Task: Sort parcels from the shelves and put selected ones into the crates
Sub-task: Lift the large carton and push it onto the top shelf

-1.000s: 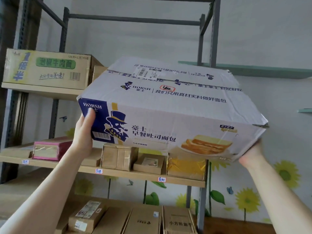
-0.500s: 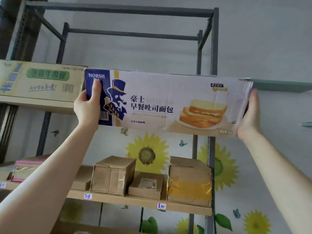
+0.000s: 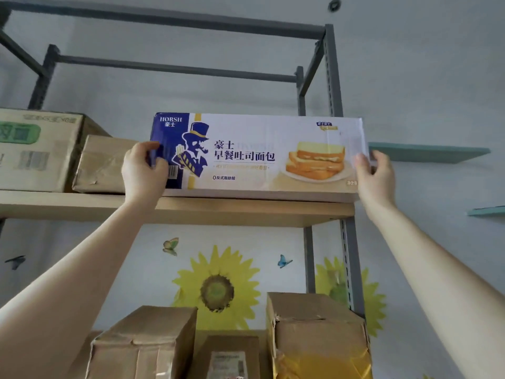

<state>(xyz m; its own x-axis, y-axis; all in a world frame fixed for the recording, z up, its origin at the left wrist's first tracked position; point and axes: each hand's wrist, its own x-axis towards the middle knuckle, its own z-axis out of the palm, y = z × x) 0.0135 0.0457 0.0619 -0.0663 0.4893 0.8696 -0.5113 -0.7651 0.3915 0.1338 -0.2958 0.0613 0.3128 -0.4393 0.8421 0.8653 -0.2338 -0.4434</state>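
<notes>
A large white-and-blue bread carton sits on the upper wooden shelf board, its printed front facing me. My left hand grips its left front corner, fingers curled over the blue panel. My right hand holds the right end, fingers bent round the corner. Both arms reach up from below.
On the same board to the left stand a brown taped parcel and a beige carton with a green label. Below, three brown parcels occupy the lower shelf. Grey metal uprights frame the rack, and a teal wall shelf juts out at right.
The carton went from tilted at chest height up to the top shelf and now rests on the board. My view tilted upward with it.
</notes>
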